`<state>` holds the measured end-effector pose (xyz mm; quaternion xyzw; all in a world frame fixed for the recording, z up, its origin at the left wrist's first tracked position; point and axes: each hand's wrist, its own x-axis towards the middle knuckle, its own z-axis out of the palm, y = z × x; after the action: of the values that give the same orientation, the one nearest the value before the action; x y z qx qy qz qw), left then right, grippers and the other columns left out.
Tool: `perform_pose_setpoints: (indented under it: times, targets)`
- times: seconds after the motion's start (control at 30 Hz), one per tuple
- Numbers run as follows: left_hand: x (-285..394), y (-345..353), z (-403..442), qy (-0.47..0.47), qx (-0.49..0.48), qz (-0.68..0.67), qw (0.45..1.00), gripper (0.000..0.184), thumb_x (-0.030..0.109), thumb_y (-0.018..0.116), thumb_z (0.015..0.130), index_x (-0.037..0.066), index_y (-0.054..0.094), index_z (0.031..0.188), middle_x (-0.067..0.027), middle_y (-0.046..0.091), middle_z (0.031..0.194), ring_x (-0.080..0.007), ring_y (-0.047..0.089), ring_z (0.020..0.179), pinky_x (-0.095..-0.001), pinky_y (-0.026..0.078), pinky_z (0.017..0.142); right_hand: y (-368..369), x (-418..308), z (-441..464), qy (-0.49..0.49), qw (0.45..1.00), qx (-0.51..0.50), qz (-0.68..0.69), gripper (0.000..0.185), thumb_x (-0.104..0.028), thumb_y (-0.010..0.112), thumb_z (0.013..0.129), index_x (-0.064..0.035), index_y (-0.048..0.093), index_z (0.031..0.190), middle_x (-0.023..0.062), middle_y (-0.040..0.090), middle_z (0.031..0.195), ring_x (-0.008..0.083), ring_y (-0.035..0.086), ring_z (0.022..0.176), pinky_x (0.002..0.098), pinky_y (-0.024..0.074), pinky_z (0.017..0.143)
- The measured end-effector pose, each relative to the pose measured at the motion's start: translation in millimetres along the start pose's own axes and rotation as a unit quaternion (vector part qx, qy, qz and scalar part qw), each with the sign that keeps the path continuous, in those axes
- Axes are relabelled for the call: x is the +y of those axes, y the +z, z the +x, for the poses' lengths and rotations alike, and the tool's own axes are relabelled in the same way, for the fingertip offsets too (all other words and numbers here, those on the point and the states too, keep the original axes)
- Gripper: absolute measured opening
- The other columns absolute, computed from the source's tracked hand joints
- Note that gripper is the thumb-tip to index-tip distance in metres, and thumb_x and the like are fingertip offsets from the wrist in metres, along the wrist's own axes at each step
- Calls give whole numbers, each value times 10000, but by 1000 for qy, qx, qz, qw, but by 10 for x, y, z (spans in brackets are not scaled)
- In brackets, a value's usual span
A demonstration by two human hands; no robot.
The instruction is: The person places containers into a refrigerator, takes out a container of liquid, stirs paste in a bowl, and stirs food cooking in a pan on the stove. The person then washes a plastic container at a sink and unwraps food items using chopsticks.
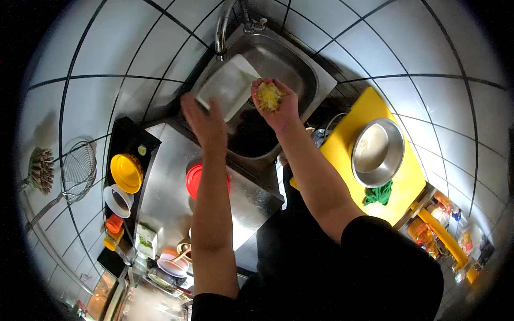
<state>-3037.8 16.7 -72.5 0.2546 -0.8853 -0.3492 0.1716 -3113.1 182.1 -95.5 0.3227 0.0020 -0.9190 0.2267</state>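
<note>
My right hand (278, 111) is cupped palm up over the sink (300, 69), holding a small heap of finely chopped, pale yellow food (269, 97); its exact kind is unclear. A white rectangular tub (229, 85) sits tilted in the sink, just left of that hand. My left hand (206, 124) hovers by the tub's lower left side, slightly blurred, with its fingers apart and nothing in it. Whether it touches the tub I cannot tell.
A tap (220, 37) rises behind the sink. To the right, a steel bowl (378, 153) and green cloth (378, 193) lie on a yellow board (337, 160). Leftward are a red lid-like item (194, 181), yellow bowl (127, 173) and white bowl (118, 201). A wire strainer (79, 171) hangs.
</note>
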Motion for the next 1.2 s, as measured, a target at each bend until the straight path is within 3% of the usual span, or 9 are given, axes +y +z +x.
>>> perform_pose_setpoints:
  times: [0.07,0.17,0.27,0.37,0.47,0.67,1.2]
  targets:
    - [69,42,-124,213,-78,-39,973,769,223,661,844,-46,364,1500,-278,374,1534,-448,330,1438,-562,210,1194,57,66,-84,36,999,5,-32,300,-188,380,1041,25,575,960,187,625,940,342,641,900,461,565,890]
    - [498,-165,-308,347,-218,8,912,803,157,665,758,-31,398,1491,-220,349,1580,-394,261,1502,-645,149,1189,359,269,-353,33,973,133,-187,310,-199,409,1037,35,590,946,184,644,949,341,647,900,456,567,886]
    - [322,-108,-460,355,-256,49,898,843,109,667,684,-10,425,1483,-175,321,1613,-326,216,1537,-702,103,1173,30,296,-273,93,981,85,-147,318,-208,419,1034,39,599,947,188,659,943,341,656,900,457,567,878]
    - [158,-63,-600,369,-271,103,883,928,148,677,673,-35,339,1517,-208,289,1620,-336,231,1531,-704,78,1177,-127,287,-299,117,972,73,-189,321,-199,402,1037,36,602,948,190,660,918,343,659,885,458,568,862]
    - [119,-56,-676,352,-282,108,886,926,114,683,664,-31,348,1515,-205,299,1615,-332,239,1529,-707,80,1174,-249,314,-305,119,970,72,-200,350,-188,375,1029,40,628,946,186,670,923,335,666,916,448,564,924]
    - [99,-57,-710,325,-285,111,895,943,113,703,662,-20,342,1523,-203,311,1607,-339,245,1524,-702,96,1176,-391,358,-238,120,972,57,-193,344,-191,358,1039,26,602,929,169,651,895,333,658,882,461,566,908]
    - [89,-49,-836,281,-293,86,910,914,210,703,723,-20,328,1525,-251,300,1596,-404,236,1512,-666,90,1194,-476,375,-263,139,970,101,-170,338,-250,440,1041,8,623,923,162,660,868,317,664,862,438,574,885]
